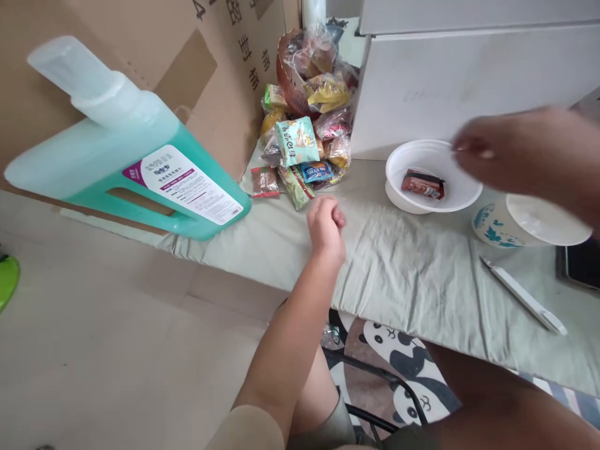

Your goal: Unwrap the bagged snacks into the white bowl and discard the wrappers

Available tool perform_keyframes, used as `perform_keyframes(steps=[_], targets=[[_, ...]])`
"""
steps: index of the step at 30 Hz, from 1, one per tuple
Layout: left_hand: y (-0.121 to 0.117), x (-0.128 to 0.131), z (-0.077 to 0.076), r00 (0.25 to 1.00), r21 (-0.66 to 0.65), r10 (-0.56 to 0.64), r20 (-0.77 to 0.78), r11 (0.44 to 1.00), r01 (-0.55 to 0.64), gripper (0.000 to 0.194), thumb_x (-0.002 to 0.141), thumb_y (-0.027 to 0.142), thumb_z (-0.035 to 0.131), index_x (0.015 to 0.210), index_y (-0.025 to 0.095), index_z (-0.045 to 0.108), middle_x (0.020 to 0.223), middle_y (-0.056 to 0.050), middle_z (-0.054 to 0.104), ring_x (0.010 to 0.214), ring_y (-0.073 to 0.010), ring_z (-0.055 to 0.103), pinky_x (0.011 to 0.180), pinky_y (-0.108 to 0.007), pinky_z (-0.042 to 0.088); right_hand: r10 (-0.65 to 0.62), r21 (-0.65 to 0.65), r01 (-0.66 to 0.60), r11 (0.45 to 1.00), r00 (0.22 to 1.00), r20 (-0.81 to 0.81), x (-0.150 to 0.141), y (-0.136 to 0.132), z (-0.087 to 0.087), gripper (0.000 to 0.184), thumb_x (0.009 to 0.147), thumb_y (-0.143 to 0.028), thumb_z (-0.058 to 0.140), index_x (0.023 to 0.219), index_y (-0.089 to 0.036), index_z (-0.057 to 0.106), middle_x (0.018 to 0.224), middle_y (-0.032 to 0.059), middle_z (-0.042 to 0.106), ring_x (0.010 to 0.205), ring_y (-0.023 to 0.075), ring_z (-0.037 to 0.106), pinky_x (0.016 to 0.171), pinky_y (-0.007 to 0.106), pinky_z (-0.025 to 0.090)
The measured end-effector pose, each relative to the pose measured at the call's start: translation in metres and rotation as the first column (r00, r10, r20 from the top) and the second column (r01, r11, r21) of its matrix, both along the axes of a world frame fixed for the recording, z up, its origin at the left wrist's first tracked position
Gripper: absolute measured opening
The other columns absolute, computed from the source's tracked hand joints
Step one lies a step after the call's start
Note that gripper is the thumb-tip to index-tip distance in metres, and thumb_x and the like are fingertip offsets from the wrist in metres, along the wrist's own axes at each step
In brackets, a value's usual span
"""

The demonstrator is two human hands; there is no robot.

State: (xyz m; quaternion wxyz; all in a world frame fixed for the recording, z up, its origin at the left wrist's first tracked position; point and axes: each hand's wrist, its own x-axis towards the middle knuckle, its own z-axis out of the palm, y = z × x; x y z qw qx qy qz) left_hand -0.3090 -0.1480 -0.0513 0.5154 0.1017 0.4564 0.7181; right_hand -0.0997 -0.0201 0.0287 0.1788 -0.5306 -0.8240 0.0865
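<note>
My left hand (325, 226) rests on the pale green cloth (398, 269), fingers curled into a loose fist; what is inside is hidden. It lies just in front of a heap of wrapped snacks (304, 125), closest to a brown packet (265, 181) and a green one (296, 187). My right hand (529, 156) hovers, smeared by motion, over the right rim of a white bowl (398, 159). Its fingertips point left and look drawn together. A red-brown snack packet (423, 185) lies in the bowl.
A big teal detergent bottle (126, 156) leans against cardboard (225, 75) on the left. A white box (445, 81) stands behind the bowl. A lidded blue-patterned cup (492, 225), a white pen (522, 294) and a dark device (579, 262) lie right. Panda-print fabric (403, 362) is below.
</note>
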Motion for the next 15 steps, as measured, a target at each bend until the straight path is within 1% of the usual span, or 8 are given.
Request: perform_keyframes(steps=[1, 2, 4, 5, 7, 9, 11, 15], targets=[[0.002, -0.005, 0.001, 0.996, -0.037, 0.071, 0.046, 0.997, -0.07, 0.025, 0.081, 0.019, 0.055, 0.068, 0.022, 0.033, 0.055, 0.009, 0.027, 0.046, -0.006, 0.029, 0.049, -0.023, 0.024, 0.118, -0.03, -0.116, 0.993, 0.991, 0.067, -0.027, -0.007, -0.005, 0.009, 0.086, -0.018, 0.07, 0.089, -0.025, 0.076, 0.12, 0.0108, 0.071, 0.114, 0.0354, 0.066, 0.097, 0.057, 0.048], [0.003, -0.009, 0.001, 0.99, -0.07, 0.115, 0.082, 0.992, -0.109, 0.027, 0.082, 0.018, 0.052, 0.068, 0.022, 0.03, 0.055, 0.009, 0.024, 0.045, -0.006, 0.026, 0.049, -0.024, 0.023, 0.267, -0.071, -0.26, 0.963, 0.955, 0.126, -0.054, -0.014, -0.015, 0.021, 0.082, -0.014, 0.07, 0.098, -0.026, 0.077, 0.134, 0.0096, 0.066, 0.118, 0.0368, 0.064, 0.099, 0.058, 0.048], [0.002, -0.015, 0.002, 0.982, -0.107, 0.136, 0.13, 0.987, -0.123, 0.027, 0.082, 0.017, 0.049, 0.067, 0.022, 0.027, 0.055, 0.009, 0.021, 0.044, -0.0063, 0.024, 0.048, -0.025, 0.022, 0.488, -0.095, -0.479, 0.873, 0.86, 0.152, -0.105, -0.02, -0.042, 0.028, 0.073, -0.007, 0.07, 0.096, -0.024, 0.077, 0.154, 0.0058, 0.054, 0.14, 0.0418, 0.048, 0.108, 0.059, 0.042], [0.001, -0.017, 0.003, 0.98, -0.112, 0.136, 0.144, 0.986, -0.12, 0.026, 0.082, 0.016, 0.048, 0.067, 0.022, 0.027, 0.055, 0.009, 0.02, 0.044, -0.0065, 0.023, 0.048, -0.025, 0.021, 0.529, -0.06, -0.525, 0.849, 0.841, 0.118, -0.124, -0.018, -0.058, 0.027, 0.073, -0.008, 0.07, 0.094, -0.023, 0.076, 0.154, 0.0046, 0.055, 0.143, 0.0408, 0.045, 0.112, 0.058, 0.041], [-0.002, -0.019, 0.003, 0.979, -0.114, 0.136, 0.152, 0.986, -0.119, 0.026, 0.082, 0.015, 0.046, 0.066, 0.022, 0.027, 0.055, 0.008, 0.02, 0.044, -0.0067, 0.022, 0.048, -0.025, 0.021, 0.561, 0.007, -0.562, 0.827, 0.827, 0.038, -0.149, -0.01, -0.086, 0.024, 0.076, -0.011, 0.067, 0.097, -0.022, 0.074, 0.147, 0.0049, 0.062, 0.137, 0.0362, 0.052, 0.112, 0.054, 0.042], [-0.004, -0.02, 0.003, 0.98, -0.12, 0.137, 0.142, 0.986, -0.12, 0.025, 0.083, 0.016, 0.046, 0.067, 0.022, 0.028, 0.055, 0.008, 0.021, 0.044, -0.0067, 0.023, 0.048, -0.025, 0.021, 0.545, 0.03, -0.545, 0.838, 0.838, -0.032, -0.155, 0.0, -0.1, 0.026, 0.083, -0.017, 0.063, 0.105, -0.023, 0.072, 0.142, 0.0053, 0.065, 0.125, 0.0321, 0.062, 0.108, 0.051, 0.047], [-0.004, -0.02, 0.002, 0.984, -0.12, 0.129, 0.122, 0.986, -0.114, 0.025, 0.083, 0.017, 0.048, 0.067, 0.022, 0.028, 0.055, 0.008, 0.022, 0.044, -0.0067, 0.023, 0.048, -0.025, 0.023, 0.512, 0.038, -0.51, 0.859, 0.854, -0.095, -0.149, 0.004, -0.092, 0.027, 0.088, -0.022, 0.06, 0.112, -0.023, 0.07, 0.138, 0.007, 0.067, 0.118, 0.0311, 0.066, 0.104, 0.049, 0.05], [0.0, -0.018, 0.001, 0.987, -0.105, 0.126, 0.099, 0.988, -0.116, 0.027, 0.082, 0.018, 0.051, 0.067, 0.023, 0.028, 0.054, 0.009, 0.022, 0.043, -0.0068, 0.024, 0.047, -0.025, 0.023, 0.392, 0.05, -0.395, 0.917, 0.874, -0.285, -0.115, -0.023, -0.039, 0.022, 0.091, -0.03, 0.061, 0.109, -0.019, 0.068, 0.122, 0.0097, 0.071, 0.11, 0.0284, 0.067, 0.099, 0.046, 0.053]])
